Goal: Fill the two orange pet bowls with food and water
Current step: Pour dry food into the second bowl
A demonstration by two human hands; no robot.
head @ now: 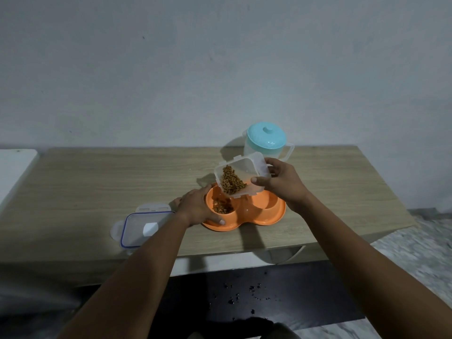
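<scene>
Head view: right hand [281,184] clamped round tilted clear container [247,167], kibble [231,183] at its lower lip; left hand [198,209], just below, grips left rim of orange double bowl [266,216], some kibble inside; lid [137,228] left of it on tabletop [97,182]

wooden worktop [97,182] | grey wall [171,69] behind worktop | white ledge [14,167] left of worktop | dark speck-strewn floor strip [244,297] below worktop's front edge

Place: a plain room in a home.
Wall: bare, grey-white painted wall [220,69] behind the far edge.
Desk: low wood-grain desk [97,187].
Floor: marbled tiles [415,253] beyond the right edge.
Household goods: orange pet bowls [274,217]; teal-lidded plastic jug [266,140].
</scene>
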